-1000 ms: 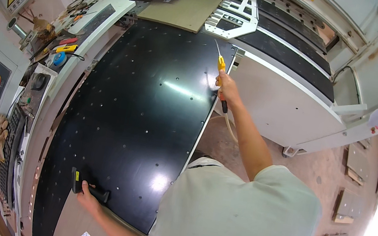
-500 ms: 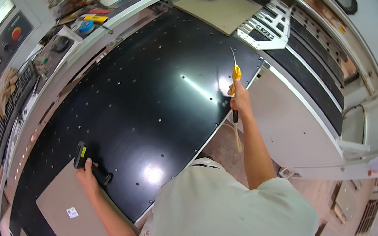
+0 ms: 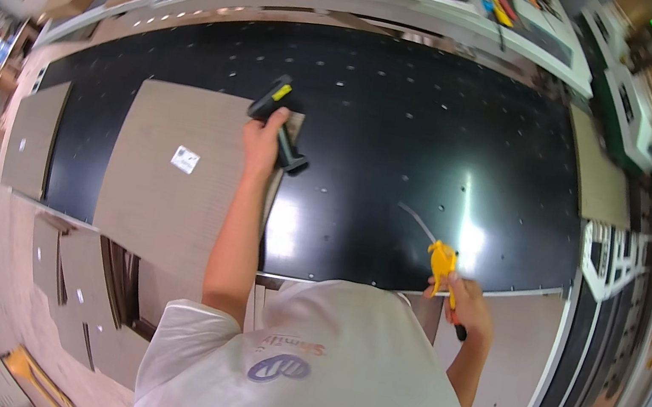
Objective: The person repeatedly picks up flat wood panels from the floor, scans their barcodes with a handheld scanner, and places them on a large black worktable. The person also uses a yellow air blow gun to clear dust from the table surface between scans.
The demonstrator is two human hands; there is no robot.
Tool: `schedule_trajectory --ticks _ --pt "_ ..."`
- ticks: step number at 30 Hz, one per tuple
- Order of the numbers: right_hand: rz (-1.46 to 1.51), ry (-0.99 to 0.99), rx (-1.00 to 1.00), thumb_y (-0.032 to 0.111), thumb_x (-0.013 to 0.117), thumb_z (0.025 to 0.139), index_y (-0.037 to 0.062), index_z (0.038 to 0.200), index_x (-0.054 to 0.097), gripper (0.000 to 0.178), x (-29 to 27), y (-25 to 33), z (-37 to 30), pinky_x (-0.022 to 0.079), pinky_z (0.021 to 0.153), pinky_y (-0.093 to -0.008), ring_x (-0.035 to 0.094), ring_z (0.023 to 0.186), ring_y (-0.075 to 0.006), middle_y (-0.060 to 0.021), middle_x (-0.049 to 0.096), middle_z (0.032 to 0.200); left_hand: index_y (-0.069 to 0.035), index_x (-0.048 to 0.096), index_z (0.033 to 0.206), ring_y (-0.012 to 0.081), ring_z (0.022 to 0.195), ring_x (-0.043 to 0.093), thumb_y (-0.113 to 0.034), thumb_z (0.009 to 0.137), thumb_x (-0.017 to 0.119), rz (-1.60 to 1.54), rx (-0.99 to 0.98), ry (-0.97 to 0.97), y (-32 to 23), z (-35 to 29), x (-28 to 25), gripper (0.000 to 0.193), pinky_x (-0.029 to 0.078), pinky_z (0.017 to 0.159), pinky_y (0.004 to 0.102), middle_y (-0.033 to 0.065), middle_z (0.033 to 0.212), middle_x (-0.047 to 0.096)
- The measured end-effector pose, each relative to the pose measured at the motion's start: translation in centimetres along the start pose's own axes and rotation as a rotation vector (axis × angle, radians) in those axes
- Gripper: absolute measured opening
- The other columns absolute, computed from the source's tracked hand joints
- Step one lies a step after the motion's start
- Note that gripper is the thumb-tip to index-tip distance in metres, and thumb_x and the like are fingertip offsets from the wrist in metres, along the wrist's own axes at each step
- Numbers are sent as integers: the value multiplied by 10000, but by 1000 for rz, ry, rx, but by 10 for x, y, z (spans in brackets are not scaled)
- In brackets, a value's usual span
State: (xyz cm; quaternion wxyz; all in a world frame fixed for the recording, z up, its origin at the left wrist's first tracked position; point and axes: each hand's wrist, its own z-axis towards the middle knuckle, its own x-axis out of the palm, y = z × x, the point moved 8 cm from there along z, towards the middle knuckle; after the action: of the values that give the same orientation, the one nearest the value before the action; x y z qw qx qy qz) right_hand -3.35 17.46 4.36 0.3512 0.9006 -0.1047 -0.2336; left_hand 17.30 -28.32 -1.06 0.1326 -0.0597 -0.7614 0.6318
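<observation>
My left hand is closed round the handle of a black barcode scanner with a yellow label on its head. It is over the right edge of a grey-brown flat panel that bears a small white label. My right hand grips a yellow air blow gun by its handle, near the front edge of the black table. The gun's thin bent metal nozzle points away and to the left, over the dark tabletop, which is dotted with small studs.
A smaller labelled panel lies at the table's left end. Another board is at the right end, beside white slotted plates. More panels stand below on the left. Along the far side runs a bench with tools.
My view has swung to the left, bringing the large panel fully into sight. Both hands keep their holds; the blow gun is now nearer my body, its nozzle turned leftward.
</observation>
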Motion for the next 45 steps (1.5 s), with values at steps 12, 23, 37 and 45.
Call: schedule_trajectory --ticks 12,23,37,45 --pt "-53 555 -623 442 360 1053 52 516 508 680 52 115 -51 492 650 -295 629 691 -216 -132 726 877 36 717 916 121 680 618 -272 843 737 180 159 90 -10 -9 16 317 482 620 294 52 747 674" --pt "2 293 -446 431 341 1063 -16 1016 657 550 20 92 -38 405 439 -240 488 447 -80 -61 710 895 40 707 916 129 682 626 -268 842 736 -29 34 139 -14 -9 16 319 482 629 289 67 735 668" --pt "506 -620 -103 578 386 1036 122 975 566 493 -114 -47 51 350 379 -215 432 423 -76 -1 564 778 -24 590 899 188 649 630 -335 920 658 -590 4 -64 -7 17 -37 319 525 611 296 84 725 613" --pt "631 -1163 -150 592 498 994 131 778 528 511 -221 -164 61 357 385 -278 433 422 -128 -11 485 613 -23 640 935 172 647 634 -284 870 725 -256 -57 -47 -4 14 -12 282 529 595 312 56 733 623"
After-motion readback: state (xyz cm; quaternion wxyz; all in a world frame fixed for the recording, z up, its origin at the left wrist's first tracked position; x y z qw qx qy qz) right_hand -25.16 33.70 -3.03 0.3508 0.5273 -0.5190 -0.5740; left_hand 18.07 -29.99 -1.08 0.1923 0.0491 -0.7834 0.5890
